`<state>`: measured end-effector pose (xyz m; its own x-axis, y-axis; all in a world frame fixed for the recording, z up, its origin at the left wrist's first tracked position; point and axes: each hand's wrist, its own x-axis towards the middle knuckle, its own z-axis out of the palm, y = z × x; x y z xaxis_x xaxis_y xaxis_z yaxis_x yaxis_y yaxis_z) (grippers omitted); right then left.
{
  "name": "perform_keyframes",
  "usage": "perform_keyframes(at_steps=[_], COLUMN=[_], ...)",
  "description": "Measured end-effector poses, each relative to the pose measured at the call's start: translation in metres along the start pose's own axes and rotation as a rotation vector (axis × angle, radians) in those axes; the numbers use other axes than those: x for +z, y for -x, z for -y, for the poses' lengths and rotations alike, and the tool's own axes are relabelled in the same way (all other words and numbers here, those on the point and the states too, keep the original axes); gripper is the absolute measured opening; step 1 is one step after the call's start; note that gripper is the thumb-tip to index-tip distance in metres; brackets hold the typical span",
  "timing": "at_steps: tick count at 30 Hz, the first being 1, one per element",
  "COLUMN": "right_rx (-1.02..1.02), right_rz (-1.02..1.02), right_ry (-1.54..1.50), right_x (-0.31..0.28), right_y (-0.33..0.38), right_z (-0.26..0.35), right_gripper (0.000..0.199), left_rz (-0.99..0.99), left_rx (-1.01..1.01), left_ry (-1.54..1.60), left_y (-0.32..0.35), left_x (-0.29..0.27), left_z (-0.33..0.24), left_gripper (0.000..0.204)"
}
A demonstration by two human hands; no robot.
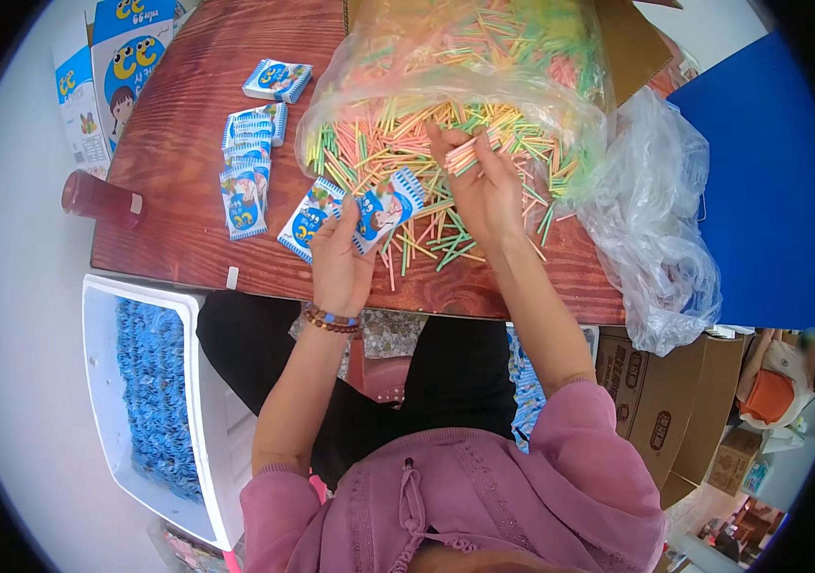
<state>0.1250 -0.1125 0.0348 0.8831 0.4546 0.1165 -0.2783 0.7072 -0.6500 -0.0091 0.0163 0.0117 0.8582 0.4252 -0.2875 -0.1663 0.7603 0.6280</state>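
My left hand (336, 258) is closed on a small blue-and-white packet (390, 202) at the table's near edge. A second blue-and-white packet (310, 220) shows at that hand's left side; whether it is held or lies on the table I cannot tell. My right hand (486, 196) pinches a small bundle of thin pastel sticks (462, 156) over the pile. Loose pink, yellow and green sticks (360, 143) spill from a large clear plastic bag (331, 88) toward me. Several similar packets (243, 205) lie overlapping in a row to the left, with another packet (277, 80) farther back.
The red-brown wooden table (183, 124) carries a reddish jar (102, 201) at its left edge. A white bin (188, 382) of blue packets stands at lower left, blue printed cartons (126, 72) beyond. Crumpled clear plastic (656, 220) hangs at right near a cardboard box (661, 401).
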Motion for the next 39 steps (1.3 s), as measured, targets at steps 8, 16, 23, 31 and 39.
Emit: perform_keyframes(at_steps=[8,16,23,31,39], right_rx=[-0.125,-0.162,-0.191,-0.019,-0.036], right_rz=[0.043,-0.059,-0.147,0.015,0.28], right_ry=[0.004,0.001,0.095,0.43,0.693], right_x=[0.042,0.063,0.061,0.065,0.047], right_y=[0.02,0.032,0.039,0.042,0.029], right_z=[-0.02,-0.034,-0.04,-0.04,-0.03], right_gripper=[0.026,0.031,0.034,0.04,0.048], left_rz=[-0.005,0.017,-0.057,-0.033,0.1], left_rx=[0.06,0.092,0.169,0.199,0.147], left_ry=[0.105,0.096,0.138,0.17,0.23], left_y=[-0.002,0.0,0.002,-0.005,-0.01], left_x=[-0.004,-0.004,0.004,-0.001,-0.008], left_z=[0.007,0.007,0.011,0.01,0.007], left_gripper=[0.023,0.023,0.019,0.018,0.035])
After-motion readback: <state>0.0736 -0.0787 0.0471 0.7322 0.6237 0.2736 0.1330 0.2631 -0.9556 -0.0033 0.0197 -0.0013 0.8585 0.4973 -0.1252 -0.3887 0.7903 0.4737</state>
